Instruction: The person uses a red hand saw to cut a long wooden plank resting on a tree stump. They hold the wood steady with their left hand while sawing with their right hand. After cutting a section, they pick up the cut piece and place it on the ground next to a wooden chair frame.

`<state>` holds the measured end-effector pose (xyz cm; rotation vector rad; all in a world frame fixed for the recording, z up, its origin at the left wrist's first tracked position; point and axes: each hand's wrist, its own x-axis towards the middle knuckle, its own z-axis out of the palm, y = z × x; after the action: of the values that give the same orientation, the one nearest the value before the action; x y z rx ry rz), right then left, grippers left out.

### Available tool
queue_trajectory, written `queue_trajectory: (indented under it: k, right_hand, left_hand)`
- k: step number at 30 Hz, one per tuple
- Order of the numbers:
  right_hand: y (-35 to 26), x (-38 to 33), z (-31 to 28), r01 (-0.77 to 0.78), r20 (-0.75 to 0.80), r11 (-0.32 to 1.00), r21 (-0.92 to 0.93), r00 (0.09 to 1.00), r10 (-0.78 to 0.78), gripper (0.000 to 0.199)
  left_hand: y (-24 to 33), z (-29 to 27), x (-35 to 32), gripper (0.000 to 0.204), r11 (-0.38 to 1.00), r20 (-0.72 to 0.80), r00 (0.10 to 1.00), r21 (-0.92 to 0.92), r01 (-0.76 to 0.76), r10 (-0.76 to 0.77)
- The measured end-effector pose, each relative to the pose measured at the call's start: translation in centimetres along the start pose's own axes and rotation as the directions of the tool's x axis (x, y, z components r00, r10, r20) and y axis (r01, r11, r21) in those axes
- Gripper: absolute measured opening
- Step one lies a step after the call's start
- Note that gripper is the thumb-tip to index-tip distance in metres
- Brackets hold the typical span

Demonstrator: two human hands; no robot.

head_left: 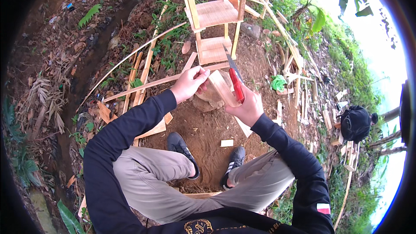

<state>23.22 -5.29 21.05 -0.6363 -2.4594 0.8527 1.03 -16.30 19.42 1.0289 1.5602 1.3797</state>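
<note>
My right hand (248, 107) is clamped on the red handle (236, 86) of a blade (232, 63) and sits against the lower end of a wooden block (222, 87), above the bare ground (195, 123); apart from it, my left hand (189, 84) curls its fingertips by the block's upper end, whether touching I cannot tell. A pale offcut (226, 143) lies beside my right shoe (235, 160); a black bag (356, 123) sits near the ground's right edge

2 bare hands (189, 85), 1 red-handled grey-bladed tool (236, 86), 1 held pale rectangular wooden board (222, 88), 2 dark white-striped shoes (178, 144), 1 black rounded bag (355, 123).
</note>
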Motion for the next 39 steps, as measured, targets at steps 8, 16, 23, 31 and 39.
queue_trajectory:
  k: [8,16,23,31,39]
  right_hand:
    - [0.3,0.2,-0.4,-0.115,0.118,0.993,0.028,0.987,0.111,0.043]
    - [1.1,0.6,-0.1,-0.189,0.166,0.934,0.303,0.976,0.143,0.033]
    - [2.6,0.8,0.2,-0.186,0.248,0.856,0.482,0.966,0.07,0.041]
    - [2.1,1.5,-1.2,-0.186,0.314,0.748,0.637,0.949,-0.031,0.061]
    - [1.8,1.5,-2.5,-0.331,0.437,0.505,0.797,0.893,-0.103,0.056]
  left_hand:
    - [1.0,0.5,-0.1,0.029,0.944,-0.037,0.984,0.29,-0.157,0.175]
    - [2.1,0.9,-1.2,0.017,0.852,-0.057,0.903,0.36,-0.38,0.426]
    - [3.1,0.4,-0.9,0.014,0.78,-0.049,0.836,0.392,-0.487,0.547]
    - [4.3,-0.5,-0.6,0.012,0.744,-0.044,0.846,0.503,-0.44,0.531]
    - [5.3,0.3,-1.1,0.012,0.67,-0.037,0.805,0.578,-0.466,0.591]
